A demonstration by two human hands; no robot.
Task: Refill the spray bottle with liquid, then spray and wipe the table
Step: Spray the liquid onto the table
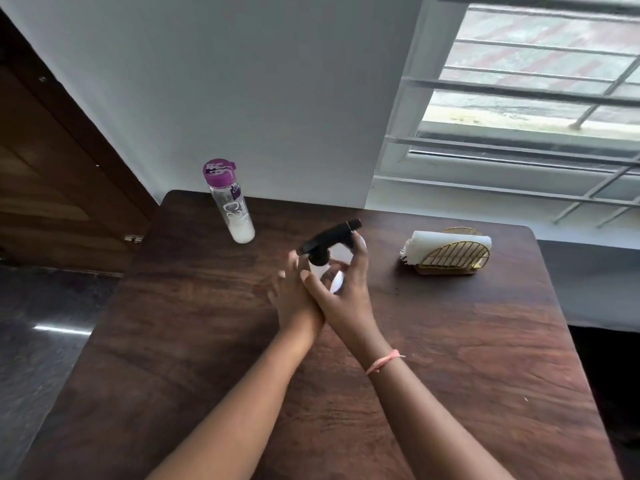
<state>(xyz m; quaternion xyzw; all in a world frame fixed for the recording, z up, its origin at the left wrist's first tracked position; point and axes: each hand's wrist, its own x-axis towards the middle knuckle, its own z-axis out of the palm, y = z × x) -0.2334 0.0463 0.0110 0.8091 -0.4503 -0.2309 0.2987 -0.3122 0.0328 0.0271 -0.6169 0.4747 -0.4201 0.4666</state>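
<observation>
A clear spray bottle [337, 255] with a black trigger head [329, 237] stands mid-table on the dark wooden table [450, 341]. My right hand [341, 292] curls round the bottle's body, thumb on the near side, fingers on the far side. My left hand [292, 292] is blurred just left of the bottle, its fingers spread near the black collar; contact with it is unclear. A clear bottle with a purple cap [228, 200] stands at the far left of the table, white liquid low inside it.
A gold wire holder with folded white napkins [450, 252] sits at the far right of the table. A barred window [536, 81] is behind it. A wooden door [52, 185] and a dark floor lie to the left of the table.
</observation>
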